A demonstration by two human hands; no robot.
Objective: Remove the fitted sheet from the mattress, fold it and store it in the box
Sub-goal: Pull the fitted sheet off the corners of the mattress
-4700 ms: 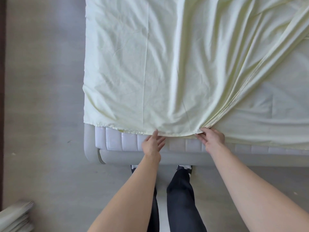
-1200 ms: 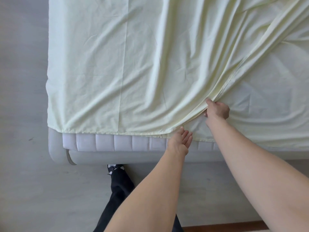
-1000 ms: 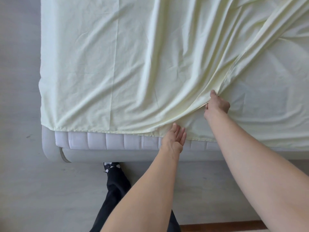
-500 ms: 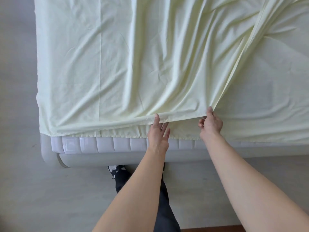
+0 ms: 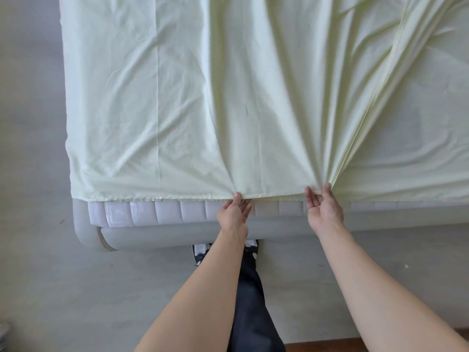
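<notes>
— While pale-green fitted sheet (image 5: 228, 97) lies loose over mattress (image 5: 157, 212), which step?
— Folding. Left hand (image 5: 233, 214) and right hand (image 5: 323, 212) each pinching its near hem, right at fold's corner.
— Next?
— Probably carry doubled edge far, match hems. Box unseen.

You've got a grey bed frame (image 5: 177, 236) with a rounded corner on pale grey flooring (image 5: 38, 288), plus dark trousers (image 5: 250, 301) and black-and-white patterned shoes (image 5: 200, 252) (partly hidden).
</notes>
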